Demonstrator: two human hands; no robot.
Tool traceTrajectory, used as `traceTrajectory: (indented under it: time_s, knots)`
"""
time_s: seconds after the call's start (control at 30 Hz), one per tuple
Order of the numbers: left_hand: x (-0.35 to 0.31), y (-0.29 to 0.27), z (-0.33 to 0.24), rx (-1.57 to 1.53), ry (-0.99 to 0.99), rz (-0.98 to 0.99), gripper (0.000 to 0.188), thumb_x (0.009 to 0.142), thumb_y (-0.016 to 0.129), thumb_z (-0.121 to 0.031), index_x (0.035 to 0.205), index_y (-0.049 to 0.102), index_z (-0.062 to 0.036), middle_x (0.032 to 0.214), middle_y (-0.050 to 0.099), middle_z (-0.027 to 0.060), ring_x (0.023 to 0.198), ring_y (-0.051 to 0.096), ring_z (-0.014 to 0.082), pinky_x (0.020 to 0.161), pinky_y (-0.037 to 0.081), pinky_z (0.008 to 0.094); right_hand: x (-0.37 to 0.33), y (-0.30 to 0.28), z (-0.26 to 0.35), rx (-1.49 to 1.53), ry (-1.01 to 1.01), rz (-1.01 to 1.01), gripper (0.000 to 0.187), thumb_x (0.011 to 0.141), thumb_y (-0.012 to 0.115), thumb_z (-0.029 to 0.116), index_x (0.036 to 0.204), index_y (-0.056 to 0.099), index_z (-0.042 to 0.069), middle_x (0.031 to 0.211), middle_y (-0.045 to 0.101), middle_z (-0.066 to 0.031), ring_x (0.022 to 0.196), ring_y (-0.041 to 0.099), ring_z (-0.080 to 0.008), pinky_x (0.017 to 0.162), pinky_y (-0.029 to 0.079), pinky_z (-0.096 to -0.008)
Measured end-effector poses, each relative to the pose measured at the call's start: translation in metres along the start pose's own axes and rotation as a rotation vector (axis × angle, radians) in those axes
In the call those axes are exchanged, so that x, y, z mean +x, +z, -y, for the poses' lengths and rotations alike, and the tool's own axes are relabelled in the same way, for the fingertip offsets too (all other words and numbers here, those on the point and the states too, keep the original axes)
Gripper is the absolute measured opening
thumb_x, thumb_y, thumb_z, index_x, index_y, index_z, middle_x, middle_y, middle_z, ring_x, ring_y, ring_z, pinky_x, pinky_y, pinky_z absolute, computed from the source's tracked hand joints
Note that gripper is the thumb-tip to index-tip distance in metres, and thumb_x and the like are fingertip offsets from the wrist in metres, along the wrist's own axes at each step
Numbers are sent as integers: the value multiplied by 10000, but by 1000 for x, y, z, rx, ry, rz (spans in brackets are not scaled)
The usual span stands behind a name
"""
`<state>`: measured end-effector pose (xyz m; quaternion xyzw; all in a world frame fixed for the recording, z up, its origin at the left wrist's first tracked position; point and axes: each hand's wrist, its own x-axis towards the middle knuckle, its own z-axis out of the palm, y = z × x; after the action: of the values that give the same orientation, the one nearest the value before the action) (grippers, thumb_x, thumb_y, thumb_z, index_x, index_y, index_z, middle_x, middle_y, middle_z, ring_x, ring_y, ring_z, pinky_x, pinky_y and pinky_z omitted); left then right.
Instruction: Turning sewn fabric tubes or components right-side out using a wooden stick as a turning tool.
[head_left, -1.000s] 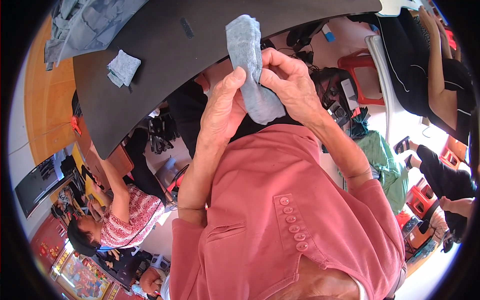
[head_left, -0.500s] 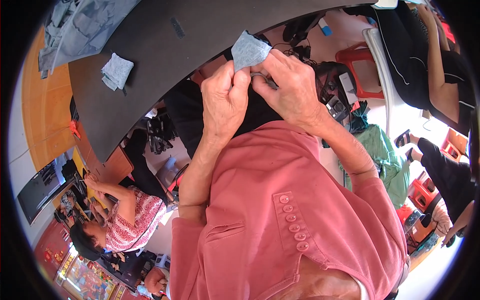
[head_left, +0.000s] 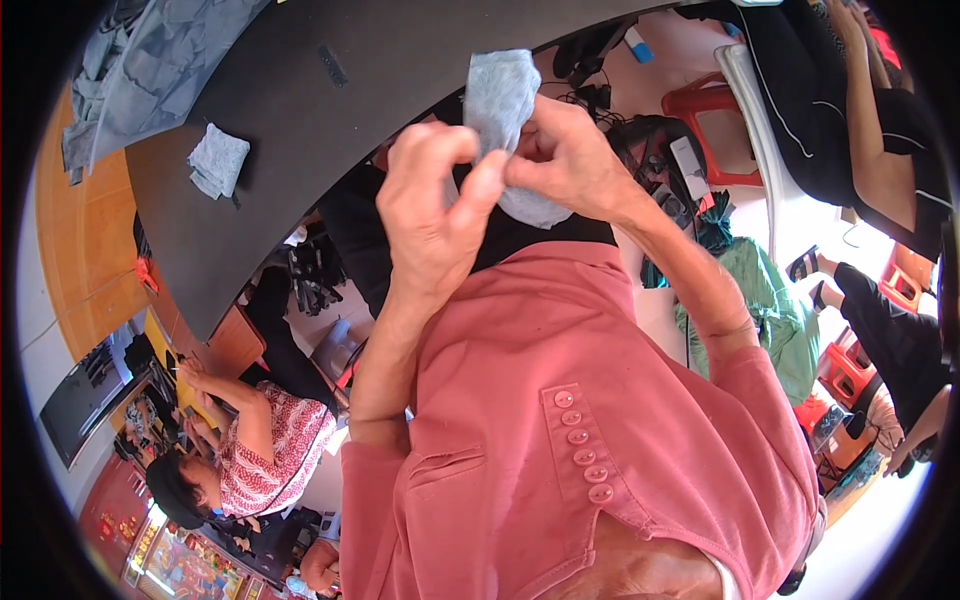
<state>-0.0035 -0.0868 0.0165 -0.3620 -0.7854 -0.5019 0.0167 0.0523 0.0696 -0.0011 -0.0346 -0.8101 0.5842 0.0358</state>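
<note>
A grey-blue piece of fabric (head_left: 498, 85) hangs between my hands in front of the table edge. Its upper part stands up above my fingers, and a lower part droops below my right hand. My right hand (head_left: 570, 155) is closed, thumb and fingers pinching the fabric near its middle. Motion smears my left hand (head_left: 432, 210); its curled fingers and thumb lie right at the fabric's left edge, and whether they grip it is unclear. To the left on the dark table (head_left: 290, 120) rests a small folded stack of similar fabric (head_left: 218, 160).
A clear plastic bag (head_left: 165, 75) of grey fabric pieces lies at the table's far left. Beyond the right forearm are a red stool (head_left: 705, 105) and green cloth (head_left: 765, 310). A person in a patterned shirt (head_left: 275, 440) works at lower left; others sit at right.
The fabric has been turned and unfolded, showing a longer strip with a lower part now drooping. My left hand has shifted left and its fingers have loosened. My right hand keeps its pinch.
</note>
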Motion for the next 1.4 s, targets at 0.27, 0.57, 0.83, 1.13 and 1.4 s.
traceTrajectory:
  time_s: [0.27, 0.57, 0.83, 1.13, 1.4]
  knots:
    - [-25, 14, -2, -900, -800, 161, 278, 900, 596, -286, 897, 578, -8, 811, 543, -25, 733, 466, 55, 640, 397, 226, -7, 27, -12, 809, 125, -275, 48, 809, 579, 14, 856, 579, 9, 787, 610, 1, 671, 549, -32, 620, 459, -180]
    - [-25, 3, -14, -119, -253, 392, 201, 862, 581, -125, 750, 553, 39, 636, 540, 169, 560, 519, 284, 572, 413, 367, -1, -1, -20, -94, -334, -103, 177, 758, 607, -31, 921, 571, 25, 773, 608, -21, 646, 558, -61, 596, 458, -209]
    - [-35, 13, -2, -735, -686, 332, 307, 920, 573, -264, 759, 564, -2, 637, 457, -67, 629, 367, 40, 563, 327, 234, -5, 15, -1, 1085, 101, -29, 176, 836, 590, 11, 1011, 593, 0, 878, 633, -26, 837, 598, -83, 756, 495, -224]
    - [-27, 2, -11, -272, -387, 334, 231, 889, 572, -133, 724, 550, 28, 587, 483, 52, 557, 419, 99, 498, 358, 305, 1, 6, -14, -331, -503, -191, 117, 777, 609, -23, 882, 567, 6, 796, 603, -14, 734, 550, -70, 675, 460, -225]
    - [-36, 12, -2, -417, -614, 385, 237, 852, 603, -191, 757, 602, 27, 655, 586, 41, 624, 505, 71, 556, 408, 273, -5, 28, -15, 1189, 216, 74, 66, 846, 564, 52, 903, 580, 22, 850, 606, 43, 752, 564, -51, 687, 476, -224]
